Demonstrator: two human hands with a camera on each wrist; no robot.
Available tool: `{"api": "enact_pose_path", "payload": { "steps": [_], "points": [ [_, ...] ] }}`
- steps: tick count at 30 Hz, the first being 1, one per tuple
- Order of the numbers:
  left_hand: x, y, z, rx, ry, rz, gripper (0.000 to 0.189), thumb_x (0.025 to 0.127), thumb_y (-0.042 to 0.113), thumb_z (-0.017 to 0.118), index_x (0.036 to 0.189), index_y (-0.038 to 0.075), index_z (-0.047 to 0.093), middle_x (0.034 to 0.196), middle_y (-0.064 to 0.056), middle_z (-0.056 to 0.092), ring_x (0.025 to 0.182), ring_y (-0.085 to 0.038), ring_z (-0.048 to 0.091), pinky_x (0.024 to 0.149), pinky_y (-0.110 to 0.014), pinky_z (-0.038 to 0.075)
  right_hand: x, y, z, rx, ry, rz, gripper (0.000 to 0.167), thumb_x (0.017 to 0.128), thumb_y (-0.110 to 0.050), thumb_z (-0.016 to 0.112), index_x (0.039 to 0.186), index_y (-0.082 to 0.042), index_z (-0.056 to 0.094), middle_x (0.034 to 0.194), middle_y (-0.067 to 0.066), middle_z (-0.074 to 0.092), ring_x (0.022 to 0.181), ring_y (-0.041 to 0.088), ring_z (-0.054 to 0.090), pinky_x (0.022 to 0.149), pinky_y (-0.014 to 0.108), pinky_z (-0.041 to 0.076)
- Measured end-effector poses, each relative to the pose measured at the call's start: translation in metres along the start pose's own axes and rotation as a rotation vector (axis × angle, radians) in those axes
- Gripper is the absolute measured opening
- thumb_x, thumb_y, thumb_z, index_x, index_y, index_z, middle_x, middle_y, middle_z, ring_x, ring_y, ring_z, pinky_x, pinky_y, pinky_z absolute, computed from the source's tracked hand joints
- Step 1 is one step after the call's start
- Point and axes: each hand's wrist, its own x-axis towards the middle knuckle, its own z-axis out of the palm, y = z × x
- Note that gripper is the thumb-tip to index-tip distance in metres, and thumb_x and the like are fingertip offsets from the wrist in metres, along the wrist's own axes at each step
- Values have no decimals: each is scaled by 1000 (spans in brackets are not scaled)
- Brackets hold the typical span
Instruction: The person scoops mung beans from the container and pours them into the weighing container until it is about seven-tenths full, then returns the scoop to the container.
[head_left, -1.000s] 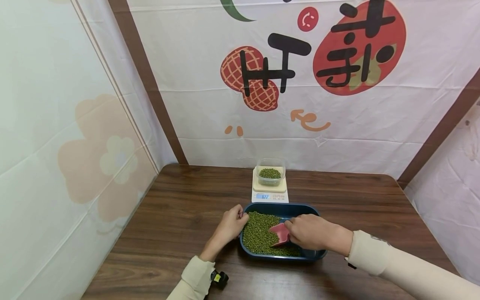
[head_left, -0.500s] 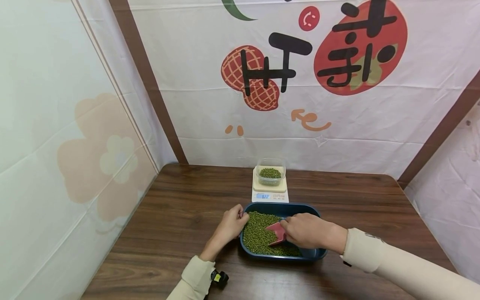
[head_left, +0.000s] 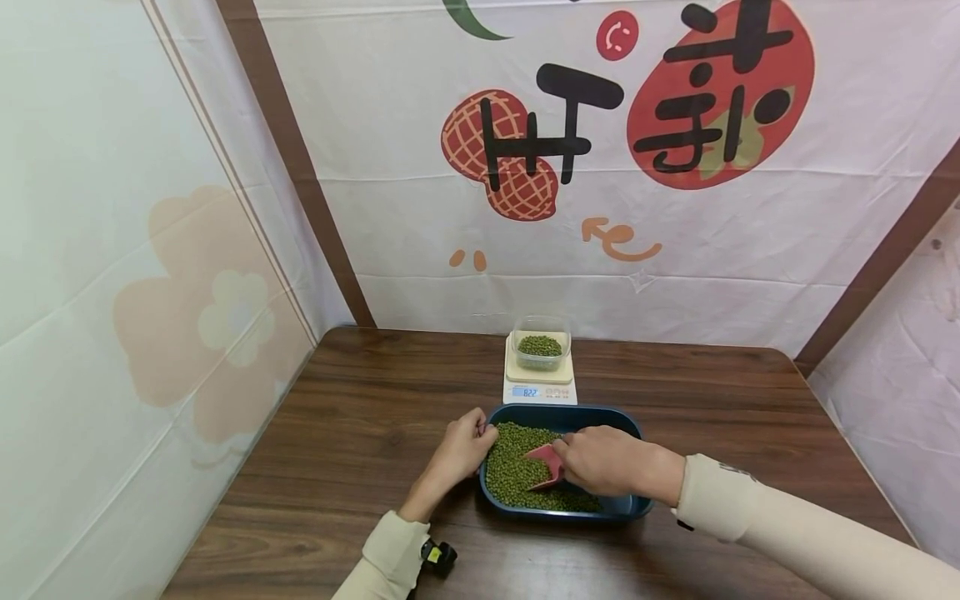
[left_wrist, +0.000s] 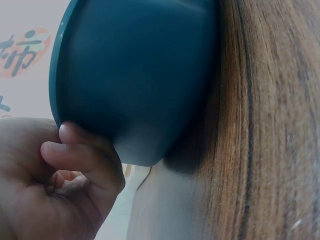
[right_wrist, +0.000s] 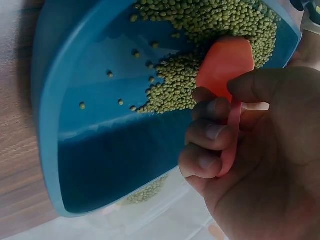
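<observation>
A blue plastic tub (head_left: pixel 525 515) holds green mung beans (head_left: pixel 513 467), heaped toward its left side. My right hand (head_left: pixel 606 460) grips the handle of a pink scoop (head_left: pixel 551 462), whose blade is pushed into the beans. In the right wrist view the fingers curl around the handle of the scoop (right_wrist: pixel 227 65), and a few loose beans lie on the bare floor of the tub (right_wrist: pixel 115 145). My left hand (head_left: pixel 461 446) pinches the tub's left rim between thumb and fingers; the left wrist view has the hand (left_wrist: pixel 75 170) at the edge of the tub (left_wrist: pixel 135 75).
Behind the tub stands a white kitchen scale (head_left: pixel 540 392) with a lit display. On it sits a clear plastic container (head_left: pixel 541 362) with some mung beans inside. A dark wood table (head_left: pixel 390 400) carries everything, and printed cloth (head_left: pixel 420 233) hangs behind it.
My right hand has moved slightly left with the scoop, pushing its blade further into the beans. The left hand stays on the tub's rim.
</observation>
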Motion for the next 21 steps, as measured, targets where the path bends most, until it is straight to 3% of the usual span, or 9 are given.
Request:
{"api": "enact_pose_path", "payload": {
  "steps": [11, 17, 21],
  "points": [
    [0, 0, 0, 7, 2, 6, 23, 101, 9, 56, 83, 12, 42, 57, 7, 37, 41, -8, 45, 40, -21, 39, 6, -4, -4, 6, -4, -27, 16, 105, -21, 65, 113, -9, 69, 87, -2, 67, 72, 10, 64, 63, 27, 54],
    [1, 0, 0, 12, -6, 2, 23, 102, 9, 56, 84, 12, 42, 56, 7, 37, 41, -8, 44, 40, -21, 38, 9, -6, -1, 36, -17, -20, 15, 108, -23, 62, 112, -10, 67, 83, -5, 61, 62, 5, 51, 58, 24, 48],
    [1, 0, 0, 13, -7, 6, 23, 102, 10, 56, 84, 12, 43, 57, 7, 37, 42, -9, 45, 41, -22, 40, 12, -7, 1, 25, -12, -22, 14, 107, -24, 63, 110, -11, 66, 86, -4, 63, 67, 6, 55, 60, 25, 51]
  ]
}}
